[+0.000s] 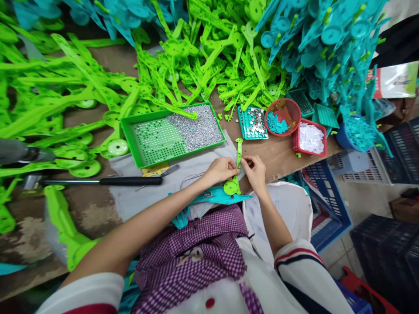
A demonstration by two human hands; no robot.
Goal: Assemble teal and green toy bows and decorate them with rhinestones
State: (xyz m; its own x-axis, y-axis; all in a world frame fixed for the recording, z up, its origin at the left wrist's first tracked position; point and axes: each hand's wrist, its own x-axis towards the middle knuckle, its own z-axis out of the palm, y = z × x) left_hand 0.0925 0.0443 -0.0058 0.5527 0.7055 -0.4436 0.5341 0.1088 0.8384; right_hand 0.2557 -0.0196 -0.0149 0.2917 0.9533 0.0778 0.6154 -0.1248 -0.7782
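A slim green plastic part (231,187) with a round disc at its lower end lies over a blue plastic part (218,196) at the table's front edge. My left hand (222,170) is closed on the green part's left side, at mid-length. On its right side my right hand (253,169) has thumb and fingertips pinched together close to the part; anything between them is too small to make out. Thin red and dark wires trail from the blue part, which rests on a grey cloth (126,196) and my lap.
Beyond my hands stand a green tray (140,162) of small metal pieces, a teal tray (242,131) of silvery discs, a red round basket (298,114) and a red box (295,146) of white pieces. A hammer (131,181) lies left. Green and blue parts are heaped behind.
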